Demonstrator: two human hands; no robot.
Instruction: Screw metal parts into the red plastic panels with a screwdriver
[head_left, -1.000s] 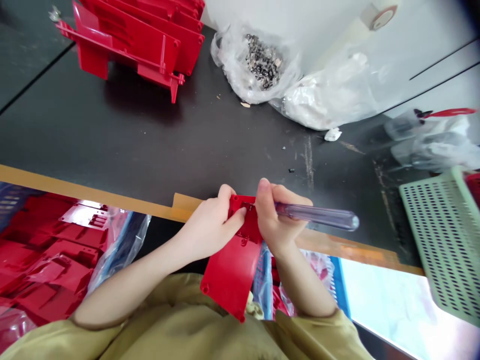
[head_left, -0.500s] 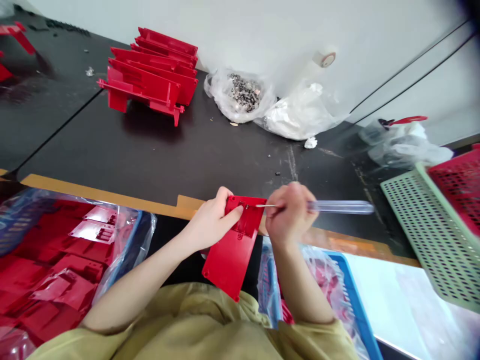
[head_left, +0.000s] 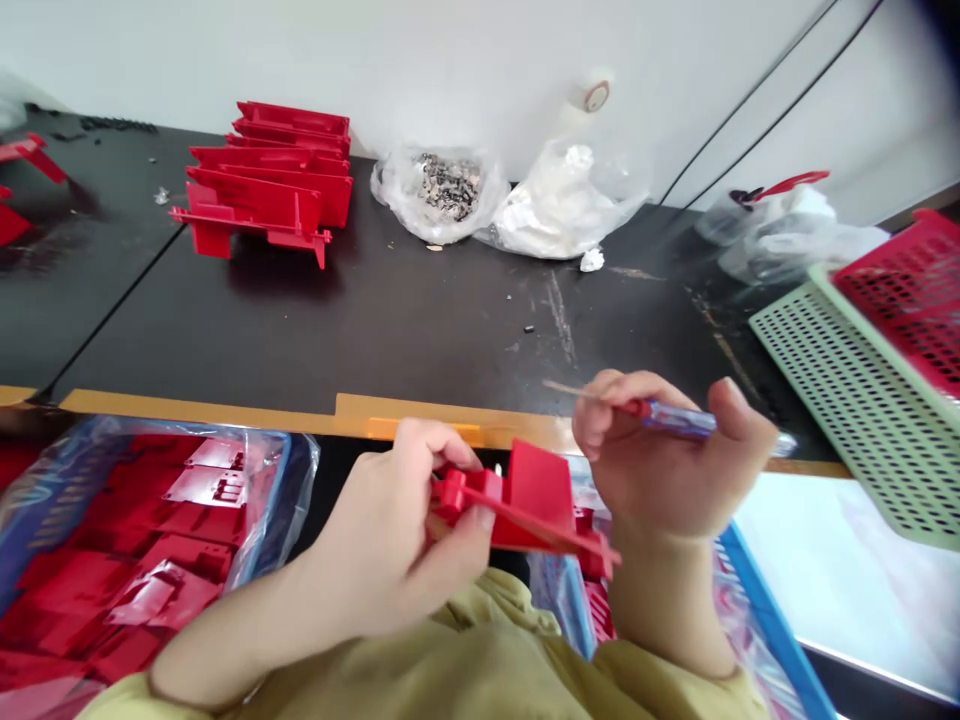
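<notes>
My left hand grips a red moulded plastic part at its near end, with the part turned on its side and a flat panel standing upward. My right hand holds a screwdriver with a clear purple handle and a thin metal shaft. The screwdriver tip points left, in the air above the part and apart from it. Both hands are over the taped front edge of the bench.
Stacked red plastic parts and a clear bag of small metal pieces stand on the black bench top. A white bag lies nearby. A green perforated basket holding a red basket is at right. A blue crate of bagged red parts sits below left.
The red part has been lifted and turned on its side. My right hand has drawn rightward, taking the screwdriver off the part. The view has tilted up, showing more of the bench.
</notes>
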